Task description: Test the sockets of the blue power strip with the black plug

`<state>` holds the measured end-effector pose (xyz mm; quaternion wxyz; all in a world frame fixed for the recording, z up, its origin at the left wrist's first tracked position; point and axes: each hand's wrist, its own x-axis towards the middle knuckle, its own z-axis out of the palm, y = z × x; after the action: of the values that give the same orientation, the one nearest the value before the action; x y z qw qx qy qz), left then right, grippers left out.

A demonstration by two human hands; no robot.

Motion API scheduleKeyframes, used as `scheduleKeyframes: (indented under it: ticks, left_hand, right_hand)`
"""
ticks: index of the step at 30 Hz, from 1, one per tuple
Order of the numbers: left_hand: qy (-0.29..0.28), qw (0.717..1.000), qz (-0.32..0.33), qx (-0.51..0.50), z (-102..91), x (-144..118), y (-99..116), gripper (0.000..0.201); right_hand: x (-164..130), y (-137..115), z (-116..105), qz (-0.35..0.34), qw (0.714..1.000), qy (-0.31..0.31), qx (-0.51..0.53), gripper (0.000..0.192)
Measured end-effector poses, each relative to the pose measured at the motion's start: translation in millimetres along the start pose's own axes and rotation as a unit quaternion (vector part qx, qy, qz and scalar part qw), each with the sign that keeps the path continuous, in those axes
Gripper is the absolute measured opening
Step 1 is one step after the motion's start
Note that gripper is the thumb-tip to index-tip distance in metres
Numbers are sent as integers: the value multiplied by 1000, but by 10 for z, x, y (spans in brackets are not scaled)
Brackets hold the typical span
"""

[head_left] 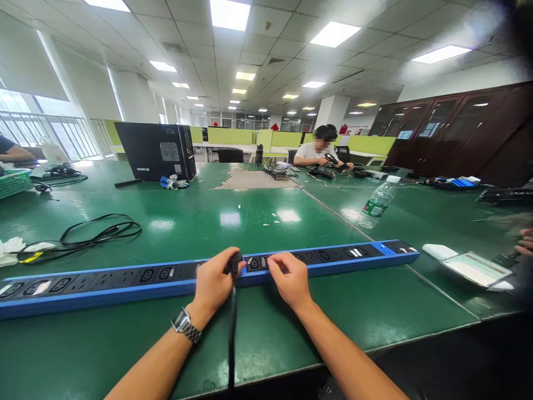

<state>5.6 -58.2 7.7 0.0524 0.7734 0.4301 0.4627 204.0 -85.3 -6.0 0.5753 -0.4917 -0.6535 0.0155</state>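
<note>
A long blue power strip lay crosswise on the green table, near its front edge. In the head view, the left hand gripped a black plug seated at a middle socket, its cable trailing over the edge. The right hand rested on the strip beside it, fingers curled, holding nothing. Most other sockets appeared vacant. Behind lay open tabletop; a coiled cord sat left, a water bottle right.

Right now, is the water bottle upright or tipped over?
Upright, leaning in the wide-angle view: the water bottle stands on the green table, white cap on top.
</note>
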Motion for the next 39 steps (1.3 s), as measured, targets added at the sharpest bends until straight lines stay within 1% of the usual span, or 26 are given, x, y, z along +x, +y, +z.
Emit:
scheduleKeyframes:
  ticks: [3,7,9,11,12,14,15,16,17,19,21,23,25,27,30,35,37,39]
  left_hand:
    - [82,994,-71,-25,-102,46,-60,31]
    - [95,991,-91,-28,-260,76,-168,35]
    - [119,985,-123,-33,-346,88,-224,37]
    - [158,969,-175,-70,-450,106,-297,40]
    - [174,957,-205,-108,-512,114,-342,42]
    - [198,921,-269,-201,-653,122,-442,47]
    - [186,908,-294,-234,-726,118,-491,48]
    - [165,906,-309,-240,-796,108,-535,48]
    - [135,914,-315,-217,-859,93,-573,46]
    - [53,940,-313,-129,-948,57,-624,44]
    - [-18,957,-287,-50,-981,25,-650,44]
    - [-54,966,-253,-8,-971,6,-664,45]
    - [-65,972,-227,13,-948,-1,-673,45]
    - [-69,974,-216,27,-935,-3,-676,44]
    - [-74,974,-210,41,-939,-8,-668,42]
    - [-57,974,-208,66,-912,-35,-612,39]
    - [-63,978,-177,88,-871,-56,-585,36]
    - [-77,983,-122,113,-825,-90,-577,32]
  right_hand:
    - [2,-13,7,-3,1000,-6,0,19]
    - [4,-16,9,-6,1000,-6,-3,19]
    - [3,-9,5,-4,1000,-3,-2,19]
    - [3,-2,2,-5,1000,-5,1,18]
    - [4,1,0,-6,1000,-6,3,18]
    - [6,3,-3,-5,1000,-5,6,18]
    - [8,2,-3,-5,1000,-5,7,18]
    - [10,-1,-4,-4,1000,-5,8,18]
    - [12,-4,-5,-4,1000,-5,8,18]
    - [16,-12,-5,-4,1000,-5,7,18]
    - [19,-20,-5,-2,1000,-5,7,18]
    - [18,-22,-4,1,1000,-3,8,18]
    - [15,-20,-3,1,1000,-3,9,18]
    - [12,-15,-2,0,1000,-4,9,18]
    - [10,-8,-4,-1,1000,-5,7,18]
    - [7,-5,-5,1,1000,-9,6,18]
    - [6,-2,-2,-1,1000,-10,3,18]
    - [5,1,0,-3,1000,-9,-1,18]
